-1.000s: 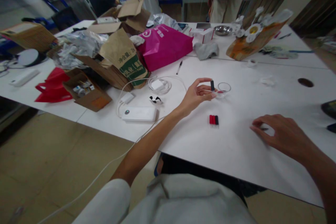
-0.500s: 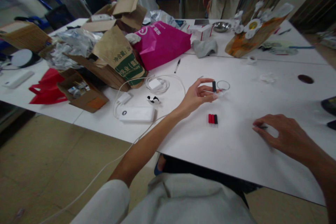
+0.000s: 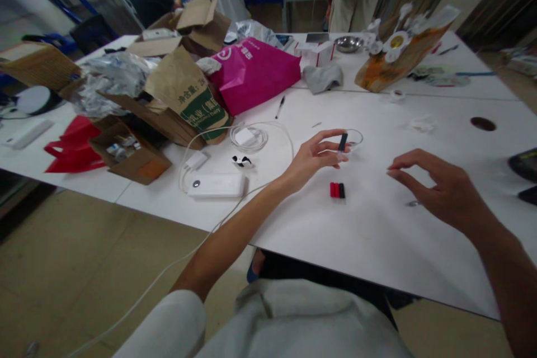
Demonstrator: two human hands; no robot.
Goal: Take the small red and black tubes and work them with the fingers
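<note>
Lifted off the white table (image 3: 369, 235), our right hand (image 3: 440, 193) now hovers with fingers loosely spread, holding nothing. Clutter fills the far side: boxes (image 3: 184, 39), pink bag (image 3: 255, 72). Our left hand (image 3: 314, 156) pinches a black tube (image 3: 343, 141) above the red and black tubes (image 3: 337, 190).

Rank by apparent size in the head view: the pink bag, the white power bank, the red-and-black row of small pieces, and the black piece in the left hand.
1. pink bag
2. white power bank
3. red-and-black row
4. black piece, pinched in the left hand

The bag lies farthest away yet looks largest, so that ranking is safe.
</note>
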